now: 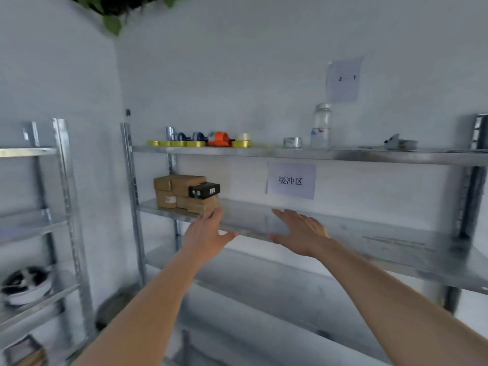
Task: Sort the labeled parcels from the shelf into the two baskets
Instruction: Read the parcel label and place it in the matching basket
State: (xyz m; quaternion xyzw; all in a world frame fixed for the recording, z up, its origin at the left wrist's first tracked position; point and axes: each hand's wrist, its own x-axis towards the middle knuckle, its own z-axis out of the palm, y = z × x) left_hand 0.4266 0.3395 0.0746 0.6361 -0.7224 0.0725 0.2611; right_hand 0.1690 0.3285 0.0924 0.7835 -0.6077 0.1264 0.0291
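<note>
Several brown cardboard parcels (182,192) sit stacked at the left end of the middle shelf (343,231), with a small black box (204,190) resting on top at the stack's right side. Left hand (208,233), fingers straight and spread and holding nothing, reaches toward the stack, its fingertips just beside the lowest right parcel; contact cannot be told. Right hand (301,232), likewise flat and released, hovers over the bare shelf front, well right of the parcels. Paper sign (291,180) with printed characters hangs on the wall behind the middle shelf. Upper shelf (317,154) carries yellow tape rolls (175,143), an orange tape dispenser (220,139), a clear tape roll (292,142) and a glass jar (321,125). Second paper sheet (344,80), marked "2 - 1", is fixed to the wall above. Separate metal rack (63,207) stands at the left.
</note>
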